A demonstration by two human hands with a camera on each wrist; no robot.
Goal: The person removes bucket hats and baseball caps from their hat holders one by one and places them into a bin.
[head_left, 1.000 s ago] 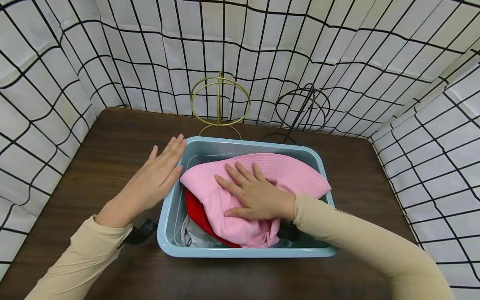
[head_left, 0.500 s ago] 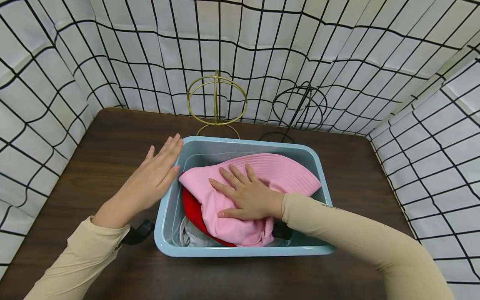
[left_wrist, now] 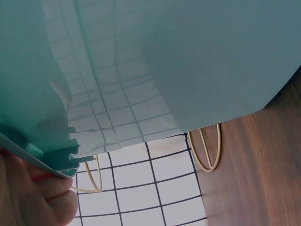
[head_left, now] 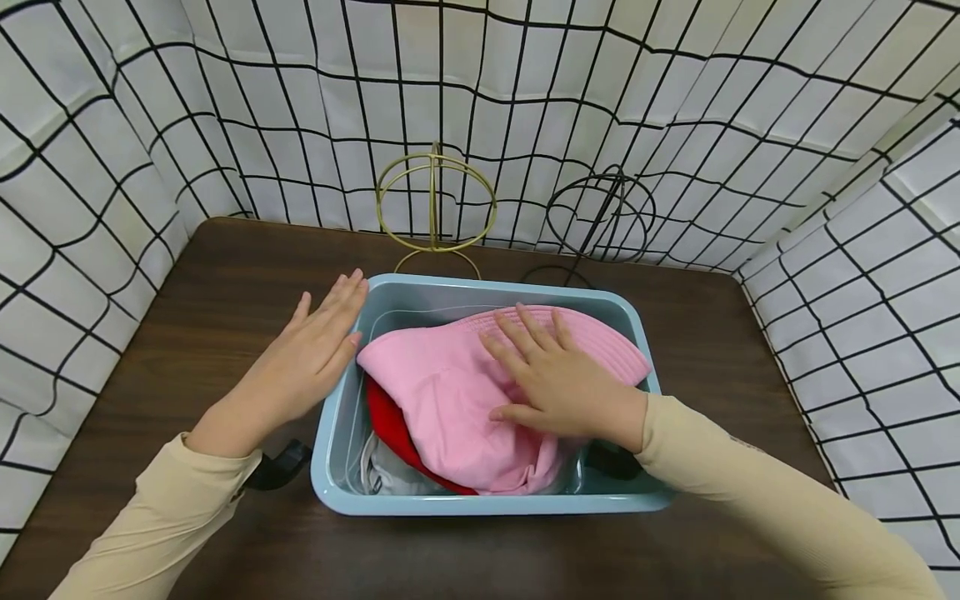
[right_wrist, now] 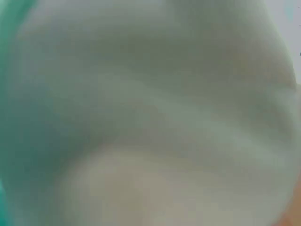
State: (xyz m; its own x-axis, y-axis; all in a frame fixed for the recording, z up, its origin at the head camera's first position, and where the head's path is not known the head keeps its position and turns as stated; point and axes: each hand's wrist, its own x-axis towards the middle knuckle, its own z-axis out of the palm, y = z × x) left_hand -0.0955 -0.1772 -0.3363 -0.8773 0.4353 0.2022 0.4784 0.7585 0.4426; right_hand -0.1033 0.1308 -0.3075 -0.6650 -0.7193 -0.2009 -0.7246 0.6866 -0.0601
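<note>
A light blue plastic tub (head_left: 487,504) stands on the table. On top inside it lies a pink bucket hat (head_left: 442,408) with a stitched brim. Red cloth (head_left: 386,425) and pale grey cloth (head_left: 390,472) show beneath its left side. My right hand (head_left: 562,387), fingers spread, lies over the right part of the hat. With straight fingers, my left hand (head_left: 303,354) is at the tub's left rim; the left wrist view shows its fingertips (left_wrist: 51,188) at the rim beside the tub's outer wall (left_wrist: 202,61). The right wrist view is mostly blurred pale cloth.
Behind the tub stand a gold wire stand (head_left: 435,246) and a black wire stand (head_left: 600,250). Black wire grid panels (head_left: 480,100) backed with white sheeting enclose the dark wooden table (head_left: 247,275) at the back and sides.
My right hand has moved to the right across the pink hat, uncovering more of its middle. The left hand has kept its place at the tub's rim.
</note>
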